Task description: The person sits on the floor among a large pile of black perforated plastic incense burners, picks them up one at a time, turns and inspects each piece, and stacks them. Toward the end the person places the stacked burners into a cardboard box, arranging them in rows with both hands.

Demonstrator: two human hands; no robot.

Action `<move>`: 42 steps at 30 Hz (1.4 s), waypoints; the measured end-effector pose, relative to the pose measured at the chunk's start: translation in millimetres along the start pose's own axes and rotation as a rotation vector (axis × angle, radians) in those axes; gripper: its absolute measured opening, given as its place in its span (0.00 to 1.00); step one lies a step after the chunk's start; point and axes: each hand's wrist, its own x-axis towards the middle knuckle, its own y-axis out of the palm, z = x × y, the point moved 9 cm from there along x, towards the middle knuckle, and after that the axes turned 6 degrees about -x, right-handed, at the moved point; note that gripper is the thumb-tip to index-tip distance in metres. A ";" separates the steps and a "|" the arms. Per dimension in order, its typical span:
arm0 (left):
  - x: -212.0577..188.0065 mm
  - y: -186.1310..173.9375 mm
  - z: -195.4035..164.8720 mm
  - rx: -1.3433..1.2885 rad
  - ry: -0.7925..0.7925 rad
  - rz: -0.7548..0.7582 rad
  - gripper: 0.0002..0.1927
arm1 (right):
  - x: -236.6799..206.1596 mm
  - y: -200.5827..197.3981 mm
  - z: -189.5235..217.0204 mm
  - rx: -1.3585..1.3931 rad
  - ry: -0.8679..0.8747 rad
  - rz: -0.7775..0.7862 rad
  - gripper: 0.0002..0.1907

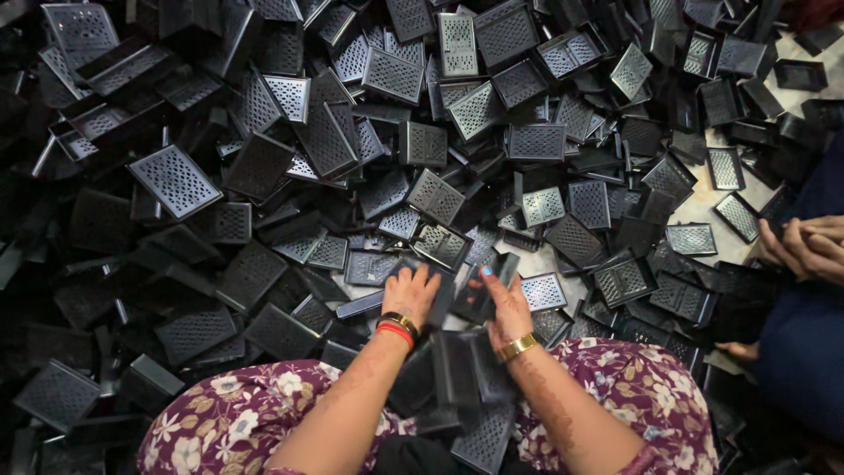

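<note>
I observe, from the head camera looking down, a floor covered by a large heap of black perforated plastic trays, small rectangular pieces with grid-pattern bases, lying at every angle and overlapping one another.

Left hand: palm down, fingers spread over a black tray at the near edge of the heap. The fingers rest on it and curl at its far edge; I cannot tell whether it is lifted or only touched. The wrist carries a gold bangle and a red bangle.

Right hand: closed around a dark tray piece held upright between thumb and fingers, just beside the left hand. A gold bangle sits on this wrist. One fingernail shows pale blue polish.

Between the forearms, close to the person's lap, several black trays stand on edge in a stacked row. The person's floral maroon garment fills the lower frame on both sides.

At the right edge, a second person's hands are together against dark blue clothing, well apart from the wearer's hands. A bare foot shows below them. Patches of pale floor appear between trays on the right.
</note>
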 end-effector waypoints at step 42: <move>-37.4 -27.3 -1.4 -2.239 -0.893 -0.141 0.31 | -86.0 81.8 84.9 -1.075 -0.779 0.221 0.27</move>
